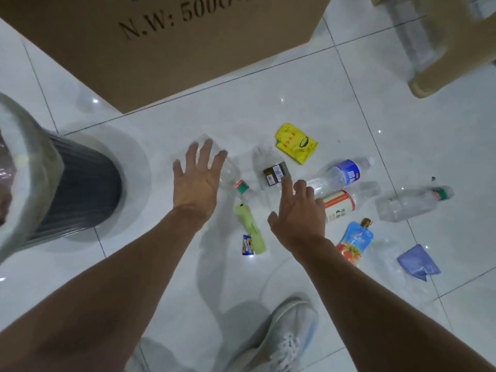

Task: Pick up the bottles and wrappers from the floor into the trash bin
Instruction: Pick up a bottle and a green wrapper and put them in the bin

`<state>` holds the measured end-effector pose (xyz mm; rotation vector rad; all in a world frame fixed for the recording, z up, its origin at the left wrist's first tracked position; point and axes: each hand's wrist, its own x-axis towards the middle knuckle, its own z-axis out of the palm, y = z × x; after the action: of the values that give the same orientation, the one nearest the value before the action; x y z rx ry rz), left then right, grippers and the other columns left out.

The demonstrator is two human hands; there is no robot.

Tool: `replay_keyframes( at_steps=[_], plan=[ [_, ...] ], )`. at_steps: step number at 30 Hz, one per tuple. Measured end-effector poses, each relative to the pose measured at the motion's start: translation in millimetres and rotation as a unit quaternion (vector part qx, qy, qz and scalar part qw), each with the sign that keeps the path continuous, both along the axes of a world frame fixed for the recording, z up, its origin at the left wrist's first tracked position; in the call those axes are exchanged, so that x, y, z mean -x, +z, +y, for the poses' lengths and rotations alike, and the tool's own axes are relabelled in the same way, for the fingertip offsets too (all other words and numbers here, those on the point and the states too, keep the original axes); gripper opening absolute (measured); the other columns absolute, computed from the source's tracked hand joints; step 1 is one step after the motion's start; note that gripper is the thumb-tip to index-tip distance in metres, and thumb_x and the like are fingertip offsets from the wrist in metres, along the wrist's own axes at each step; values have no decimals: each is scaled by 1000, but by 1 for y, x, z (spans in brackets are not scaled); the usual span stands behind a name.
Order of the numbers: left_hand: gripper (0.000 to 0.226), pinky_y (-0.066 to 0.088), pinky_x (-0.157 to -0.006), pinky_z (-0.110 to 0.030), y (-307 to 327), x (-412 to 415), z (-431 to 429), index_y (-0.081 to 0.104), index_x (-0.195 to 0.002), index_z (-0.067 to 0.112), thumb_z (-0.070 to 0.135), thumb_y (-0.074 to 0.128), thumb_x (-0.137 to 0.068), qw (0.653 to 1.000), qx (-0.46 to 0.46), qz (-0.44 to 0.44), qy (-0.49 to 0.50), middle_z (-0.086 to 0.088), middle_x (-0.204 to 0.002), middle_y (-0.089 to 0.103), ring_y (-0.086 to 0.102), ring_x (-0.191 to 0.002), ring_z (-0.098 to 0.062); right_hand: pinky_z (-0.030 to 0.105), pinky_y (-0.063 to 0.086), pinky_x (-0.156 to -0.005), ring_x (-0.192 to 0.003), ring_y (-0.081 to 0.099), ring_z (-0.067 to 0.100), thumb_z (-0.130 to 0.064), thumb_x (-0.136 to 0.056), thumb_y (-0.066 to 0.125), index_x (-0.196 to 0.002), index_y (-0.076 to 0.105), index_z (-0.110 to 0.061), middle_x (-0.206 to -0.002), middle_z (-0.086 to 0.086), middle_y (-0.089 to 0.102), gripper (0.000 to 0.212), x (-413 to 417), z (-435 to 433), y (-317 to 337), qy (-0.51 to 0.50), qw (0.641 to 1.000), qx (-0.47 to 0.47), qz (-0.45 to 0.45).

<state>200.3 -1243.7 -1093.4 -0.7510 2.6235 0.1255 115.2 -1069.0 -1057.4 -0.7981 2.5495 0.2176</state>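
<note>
Both hands empty, fingers spread. Left hand (197, 181) over clear bottle (226, 171), just right of trash bin (80, 183). Right hand (298, 210) near blue-label bottle (338, 174), farther right. Suggest: grip bodies mid-length, crushable.

Glossy tile floor (268, 108); clear plastic bottles (410, 204); cardboard box (188, 49).

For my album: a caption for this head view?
Two open hands, left and right, reach toward bottles and wrappers strewn on the floor beside a bin.
</note>
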Motion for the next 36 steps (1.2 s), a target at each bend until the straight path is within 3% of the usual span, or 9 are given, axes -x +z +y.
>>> replay_keyframes(
  at_steps=[4,7,10,14,18,20,22,27,36],
  plan=[
    [110,13,-107,-74,-38,8,0,-19,-151,28,4,62,-80,992,91,-22,-89,-10,-161,-15,-10,-147,-39,40,41,-85,-110,46,28,-32,-83,57,-142,25,-16,-127,11,43,69,0,-6,-41,10,1000,1,5],
    [114,11,-104,-78,-61,8,3,-23,-149,28,7,65,-79,983,122,-33,-135,-12,-161,-18,-13,-147,-42,41,42,-87,-113,45,29,-36,-84,59,-144,24,-15,-130,12,42,73,-7,-7,-66,16,1000,1,-3],
    [104,6,-107,-76,-78,4,3,-15,-152,27,20,63,-84,972,130,-53,-189,-11,-162,-13,-11,-148,-38,41,41,-84,-111,45,29,-36,-84,59,-139,29,-15,-126,12,43,66,-17,-7,-81,16,1000,12,-15],
    [80,9,-113,-69,-83,3,-2,22,-143,24,24,67,-78,960,134,-43,-241,-15,-149,23,17,-143,-38,38,39,-84,-108,45,28,-31,-84,58,-140,28,-16,-125,10,42,65,-28,-7,-91,32,999,6,-16],
    [68,22,-112,-59,-74,1,-15,34,-134,25,40,68,-77,993,34,-57,-103,-20,-131,34,40,-121,-39,37,40,-85,-109,45,26,-34,-84,58,-141,26,-16,-125,8,41,67,-35,-13,-89,20,999,-1,-37],
    [69,42,-93,-48,-69,-6,-23,36,-132,23,47,69,-77,999,-37,-28,11,-18,-125,37,47,-108,-36,37,41,-85,-109,45,26,-32,-85,58,-141,25,-15,-126,9,41,68,-37,-17,-87,17,999,-2,-46],
    [69,43,-76,-41,-65,-18,-27,38,-131,21,51,67,-76,996,-60,8,65,-16,-120,40,48,-102,-33,37,42,-84,-109,45,25,-31,-85,59,-141,24,-15,-126,9,41,68,-39,-20,-87,15,998,-9,-56],
    [66,41,-78,-42,-69,-52,-25,40,-129,20,52,62,-76,999,11,37,0,-9,-115,50,48,-98,-31,37,41,-84,-112,42,24,-31,-81,64,-135,27,-18,-125,7,39,67,-55,-17,-95,25,994,-61,-89],
    [66,41,-81,-43,-96,-87,-8,43,-129,24,52,62,-72,997,-2,82,-15,-4,-115,53,49,-100,-30,36,36,-85,-109,44,28,-14,-78,63,-129,34,-10,-122,12,43,59,-78,0,-125,42,991,-103,-72]
  ],
)
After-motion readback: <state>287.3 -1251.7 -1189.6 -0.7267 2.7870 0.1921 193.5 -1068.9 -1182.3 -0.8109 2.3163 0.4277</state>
